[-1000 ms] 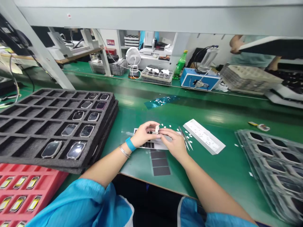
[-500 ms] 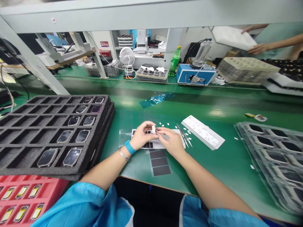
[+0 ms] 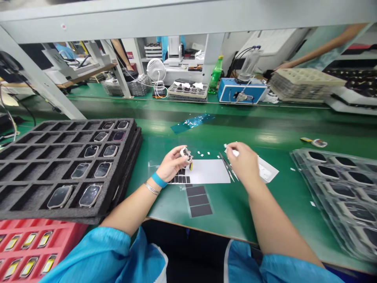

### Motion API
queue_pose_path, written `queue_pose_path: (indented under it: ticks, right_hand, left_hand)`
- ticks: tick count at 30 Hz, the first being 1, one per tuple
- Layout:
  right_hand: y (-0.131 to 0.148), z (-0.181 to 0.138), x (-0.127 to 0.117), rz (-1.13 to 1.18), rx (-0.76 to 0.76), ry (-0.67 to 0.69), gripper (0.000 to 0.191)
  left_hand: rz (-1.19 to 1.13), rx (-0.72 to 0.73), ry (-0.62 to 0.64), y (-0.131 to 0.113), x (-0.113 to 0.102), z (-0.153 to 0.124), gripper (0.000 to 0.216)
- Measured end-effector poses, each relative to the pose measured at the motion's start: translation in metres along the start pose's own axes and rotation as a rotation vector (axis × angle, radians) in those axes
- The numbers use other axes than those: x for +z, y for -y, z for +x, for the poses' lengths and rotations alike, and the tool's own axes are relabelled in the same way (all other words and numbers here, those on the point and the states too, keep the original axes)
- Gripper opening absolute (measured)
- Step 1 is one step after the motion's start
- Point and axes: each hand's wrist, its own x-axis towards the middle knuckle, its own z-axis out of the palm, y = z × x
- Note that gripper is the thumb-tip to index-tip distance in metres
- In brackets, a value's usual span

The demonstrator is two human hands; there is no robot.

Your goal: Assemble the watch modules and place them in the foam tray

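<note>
My left hand (image 3: 171, 165) is closed on a small watch case (image 3: 185, 154). Its inner parts show, and a yellow strip (image 3: 191, 166) hangs from it. Off to the right, my right hand (image 3: 244, 161) is pinched beside the white box lid (image 3: 268, 169), partly covering it. A small white tab (image 3: 225, 146) shows at its fingertips. Tweezers (image 3: 227, 168) lie between the hands, partly hidden by the right one. Beneath the left hand is a white sheet (image 3: 210, 171) bearing black stickers (image 3: 180, 179). Small white pieces (image 3: 208, 153) are scattered behind the sheet.
A dark foam tray (image 3: 63, 155) with several watches stands left, above a red tray (image 3: 59, 236) of parts. Stacked clear trays (image 3: 338, 188) stand right. A sheet of larger black stickers (image 3: 199, 201) lies in front, a blue film (image 3: 193, 122) behind. Another person's arm (image 3: 326, 49) reaches in at back right.
My right hand has left the watch case and moved right to the white box lid. The left hand still holds the case, now tilted with its inside and yellow strip showing.
</note>
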Motion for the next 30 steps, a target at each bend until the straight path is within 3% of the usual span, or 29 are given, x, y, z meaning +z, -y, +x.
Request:
queue_pose_path:
  ticks: [5,7,11,15,24,27,30]
  right_hand:
    - [-0.032,0.013,-0.016,-0.202,0.274,-0.062,0.008]
    - [-0.022,0.008,-0.011,-0.074,0.244,-0.005,0.009]
    - [0.029,-0.015,0.010,0.347,0.097,0.141,0.016]
    - [0.066,-0.038,0.023,0.489,0.008,0.196,0.012]
    - [0.064,-0.043,0.029,0.600,0.039,0.208,0.009]
    - [0.063,-0.043,0.034,0.834,0.168,0.352,0.031]
    - [0.060,-0.041,0.036,1.070,0.375,0.679,0.057]
  left_hand:
    - [-0.016,-0.011,0.004,-0.003,-0.002,0.001,0.060]
    - [0.001,0.002,0.045,-0.005,-0.002,0.000,0.058]
    - [0.029,0.015,0.117,-0.007,0.001,-0.003,0.057]
    - [0.059,0.007,0.150,-0.005,0.001,-0.003,0.059]
    - [0.096,-0.020,0.163,0.000,0.001,-0.003,0.054]
    - [0.093,-0.029,0.159,-0.001,0.000,-0.003,0.054]
    - [0.097,-0.018,0.168,-0.004,-0.002,-0.003,0.055]
